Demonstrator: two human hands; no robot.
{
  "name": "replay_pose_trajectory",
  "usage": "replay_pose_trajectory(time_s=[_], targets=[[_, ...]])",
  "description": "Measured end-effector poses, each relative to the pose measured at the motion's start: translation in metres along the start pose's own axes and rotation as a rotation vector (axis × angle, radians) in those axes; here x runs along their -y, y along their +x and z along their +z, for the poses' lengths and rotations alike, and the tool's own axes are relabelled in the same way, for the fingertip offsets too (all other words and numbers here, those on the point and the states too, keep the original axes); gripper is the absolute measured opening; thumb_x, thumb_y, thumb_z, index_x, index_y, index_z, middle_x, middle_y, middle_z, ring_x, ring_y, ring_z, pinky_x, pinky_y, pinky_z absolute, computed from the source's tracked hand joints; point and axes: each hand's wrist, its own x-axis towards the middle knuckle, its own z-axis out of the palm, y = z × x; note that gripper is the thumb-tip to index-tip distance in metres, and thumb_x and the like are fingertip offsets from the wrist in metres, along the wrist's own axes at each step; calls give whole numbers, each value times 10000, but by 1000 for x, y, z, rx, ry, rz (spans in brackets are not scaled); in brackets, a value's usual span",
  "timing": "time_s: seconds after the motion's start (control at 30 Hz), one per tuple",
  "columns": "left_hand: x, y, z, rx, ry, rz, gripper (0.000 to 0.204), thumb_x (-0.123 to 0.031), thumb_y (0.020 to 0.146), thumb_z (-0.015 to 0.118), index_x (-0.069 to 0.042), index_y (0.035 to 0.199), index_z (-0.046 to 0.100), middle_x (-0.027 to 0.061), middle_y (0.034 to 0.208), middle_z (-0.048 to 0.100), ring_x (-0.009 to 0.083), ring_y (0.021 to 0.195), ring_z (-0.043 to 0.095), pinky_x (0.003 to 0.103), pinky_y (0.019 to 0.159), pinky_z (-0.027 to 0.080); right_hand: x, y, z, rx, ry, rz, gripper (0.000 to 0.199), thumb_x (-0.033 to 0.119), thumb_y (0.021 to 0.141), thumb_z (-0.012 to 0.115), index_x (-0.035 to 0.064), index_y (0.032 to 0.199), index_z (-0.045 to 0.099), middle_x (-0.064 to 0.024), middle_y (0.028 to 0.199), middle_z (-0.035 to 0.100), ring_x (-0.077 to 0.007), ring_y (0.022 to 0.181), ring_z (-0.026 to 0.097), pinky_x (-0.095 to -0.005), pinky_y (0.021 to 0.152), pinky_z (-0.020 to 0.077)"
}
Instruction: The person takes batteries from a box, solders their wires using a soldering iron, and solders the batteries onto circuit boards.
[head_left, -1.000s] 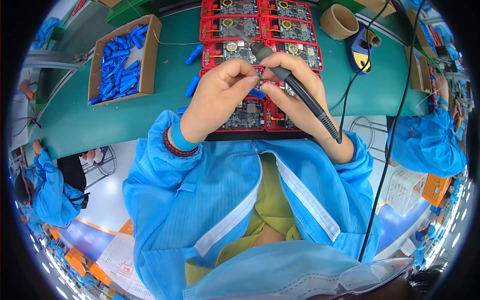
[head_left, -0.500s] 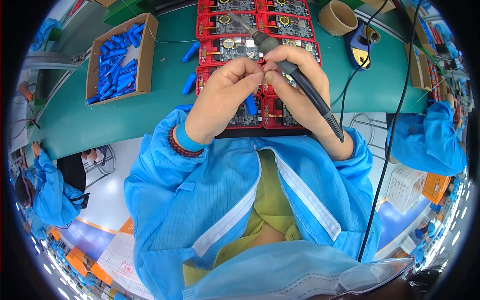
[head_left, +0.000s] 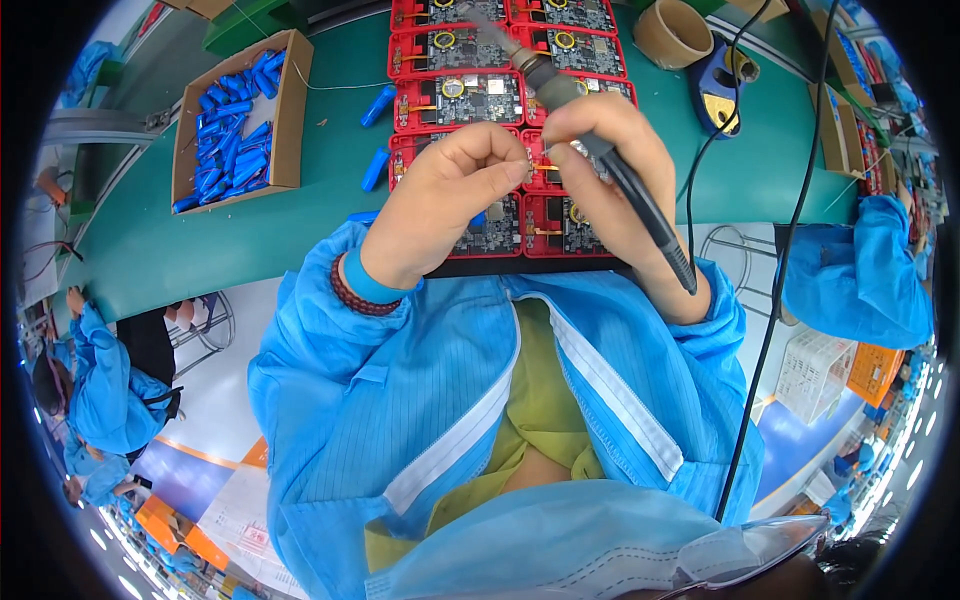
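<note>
Two hands work at the panel: the left hand [head_left: 440, 205] and the right hand [head_left: 610, 180]. One soldering iron [head_left: 600, 150] is in view. One panel of red circuit boards [head_left: 470, 95] shows about ten boards, some hidden under the hands. One cardboard box [head_left: 290, 110] of many blue cells sits at ten o'clock. Three loose blue cells [head_left: 380, 105] lie on the green surface [head_left: 250, 230]. One tape roll [head_left: 675, 30] and one iron stand [head_left: 720, 90] sit at one o'clock.
</note>
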Motion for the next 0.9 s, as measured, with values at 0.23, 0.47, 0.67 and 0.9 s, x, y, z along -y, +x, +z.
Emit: replay_pose_trajectory(time_s=[0.23, 0.47, 0.67, 0.9], targets=[[-2, 10, 3, -222, 1103, 637, 77, 3, 753, 573, -6, 829, 561, 139, 767, 557, 320, 733, 522, 383, 651, 427, -2, 0, 6, 62, -296, -173, 340, -12, 676, 686, 92, 990, 611, -102, 852, 601, -289, 766, 578, -359, 660, 472], [-2, 7, 7, -202, 947, 636, 88, 22, 745, 581, -12, 825, 568, 122, 740, 553, 305, 707, 517, 379, 633, 419, -4, -4, 4, 51, -229, -191, 375, -14, 686, 684, 95, 1032, 588, -112, 837, 600, -289, 741, 589, -362, 632, 477], [-8, 7, 9, -160, 908, 614, 91, 39, 746, 584, -13, 820, 574, 119, 736, 556, 294, 695, 516, 373, 620, 414, -5, -3, -3, 126, -201, -181, 338, -77, 679, 662, 50, 982, 584, -106, 831, 611, -285, 697, 579, -357, 612, 464], [-15, 3, 2, -251, 942, 647, 82, 40, 771, 578, -7, 837, 566, 117, 764, 556, 275, 706, 536, 350, 629, 431, -2, 4, -23, 184, -420, -286, 389, 100, 645, 645, 65, 1029, 594, -122, 862, 558, -307, 774, 546, -366, 654, 449]])
